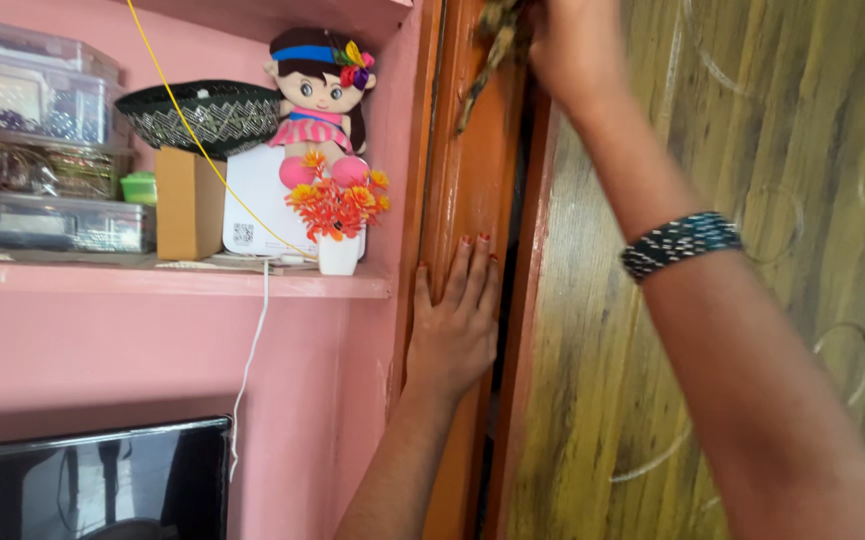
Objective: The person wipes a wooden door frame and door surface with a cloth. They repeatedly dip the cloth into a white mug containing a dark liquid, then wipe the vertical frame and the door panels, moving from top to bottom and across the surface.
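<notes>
**Door frame and tuft**

The glossy orange-painted wooden door frame (464, 190) stands upright between pink wall and grained wooden door. A frayed, brownish-green fibrous tuft (487, 60) hangs tilted against its upper part, its top cut off from view.

On the shelf (152, 280) I count one doll (320, 95), one pot of orange flowers (338, 215), one black basket (202, 115), one white box (257, 205) and three clear boxes (32, 90).

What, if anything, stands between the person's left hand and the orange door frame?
Nothing visible: the left hand lies flat on the orange door frame, fingers pointing up. The right hand is raised higher up.
</notes>
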